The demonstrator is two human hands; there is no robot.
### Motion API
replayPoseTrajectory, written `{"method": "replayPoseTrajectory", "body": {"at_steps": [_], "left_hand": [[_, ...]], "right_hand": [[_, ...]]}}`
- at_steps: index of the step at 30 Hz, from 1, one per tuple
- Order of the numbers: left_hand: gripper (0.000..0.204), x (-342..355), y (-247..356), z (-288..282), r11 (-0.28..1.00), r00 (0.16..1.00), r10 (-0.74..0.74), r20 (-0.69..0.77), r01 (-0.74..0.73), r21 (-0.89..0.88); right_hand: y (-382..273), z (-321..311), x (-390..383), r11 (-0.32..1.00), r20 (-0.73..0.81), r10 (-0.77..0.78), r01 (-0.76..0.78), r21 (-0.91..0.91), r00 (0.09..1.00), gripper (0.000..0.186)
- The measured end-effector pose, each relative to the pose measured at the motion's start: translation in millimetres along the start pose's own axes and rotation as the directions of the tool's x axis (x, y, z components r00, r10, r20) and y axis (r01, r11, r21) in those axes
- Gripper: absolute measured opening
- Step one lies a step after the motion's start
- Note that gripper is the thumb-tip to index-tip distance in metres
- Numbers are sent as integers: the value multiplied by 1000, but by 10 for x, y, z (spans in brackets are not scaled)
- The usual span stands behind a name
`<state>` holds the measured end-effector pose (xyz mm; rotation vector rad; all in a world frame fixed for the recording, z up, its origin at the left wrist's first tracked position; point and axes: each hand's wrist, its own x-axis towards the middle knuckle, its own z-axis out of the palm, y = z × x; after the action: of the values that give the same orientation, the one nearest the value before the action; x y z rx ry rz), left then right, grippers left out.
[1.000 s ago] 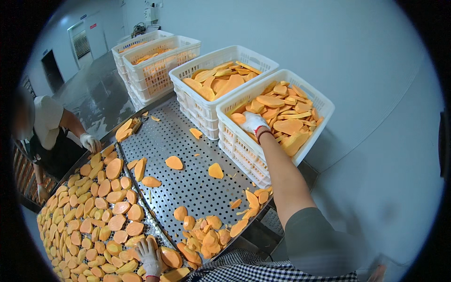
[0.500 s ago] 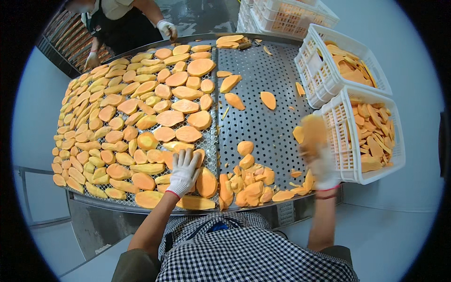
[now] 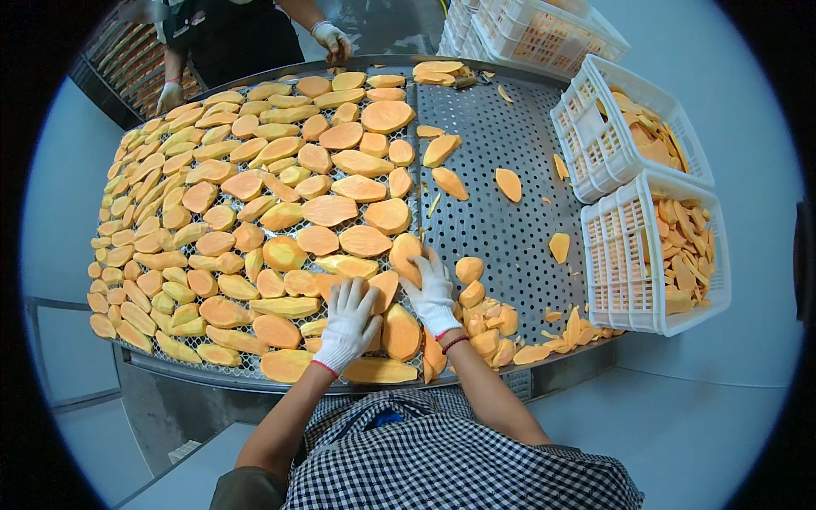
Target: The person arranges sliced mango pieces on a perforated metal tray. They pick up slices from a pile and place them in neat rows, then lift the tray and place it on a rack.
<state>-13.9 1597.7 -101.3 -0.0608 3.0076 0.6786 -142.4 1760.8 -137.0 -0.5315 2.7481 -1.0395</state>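
Note:
Both my hands wear white knit gloves. My left hand lies palm down with fingers stretched over orange sweet potato slices near the front of the mesh tray. One slice sits beside its index finger and thumb. My right hand grips a rounded sweet potato slice at the tray's right edge, with thumb and fingers along its near and right sides. Rows of flat slices cover the tray. Right of my right hand, a heap of smaller sweet potato pieces lies on the perforated metal table.
Two white plastic crates full of slices stand tilted at the right, with more crates stacked behind. Loose slices are scattered over the perforated surface. Across the table a co-worker's gloved hand hangs by the far edge, near a slatted rack.
My right hand has moved left from beside the crates to the tray's edge, carrying a sweet potato slice. My left hand stays on the slices. The whole view has shifted slightly.

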Motion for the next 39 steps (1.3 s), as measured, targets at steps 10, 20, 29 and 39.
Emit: {"method": "replayPoseTrajectory", "body": {"at_steps": [10, 20, 29, 39], "left_hand": [[53, -786, -589, -312, 988, 974, -105, -202, 78, -135], [51, -1473, -1388, -647, 955, 870, -260, -420, 166, -246], [46, -2661, -1760, -715, 349, 149, -932, -330, 123, -929], [70, -3450, -3158, -1401, -76, 1, -996, 92, -576, -814]], "right_hand": [[40, 184, 121, 994, -187, 16, 5, 109, 982, 56], [126, 281, -18, 981, 33, 68, -72, 178, 997, 71], [296, 129, -366, 854, 103, 218, -241, 462, 971, 61], [552, 270, -371, 662, 30, 422, -331, 672, 906, 57]]}}
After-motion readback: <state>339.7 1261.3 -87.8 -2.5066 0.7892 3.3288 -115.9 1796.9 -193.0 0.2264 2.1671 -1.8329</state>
